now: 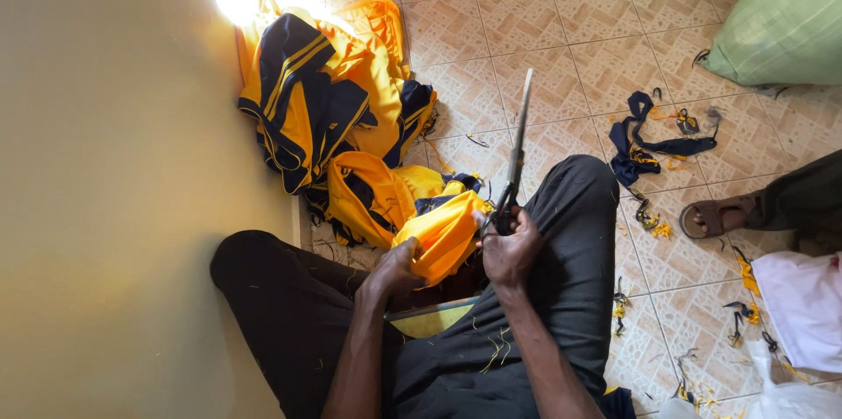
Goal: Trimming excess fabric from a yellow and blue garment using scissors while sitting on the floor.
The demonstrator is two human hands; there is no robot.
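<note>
Where the pile of yellow and navy garments [329, 112] slumps against the wall at ten o'clock, one yellow garment [443, 230] trails off it into the person's lap, at the centre. The left hand [395, 270] bunches this cloth, fingers curled tight on a fold. It looks light, limp and a little slick, so it is best gripped close beside the cut and pulled taut. At one o'clock from it, the right hand [509, 248] grips the scissors [516, 156] by the handles, blades pointing to twelve o'clock. Navy scraps [649, 143] litter the floor [570, 24] at two o'clock.
</note>
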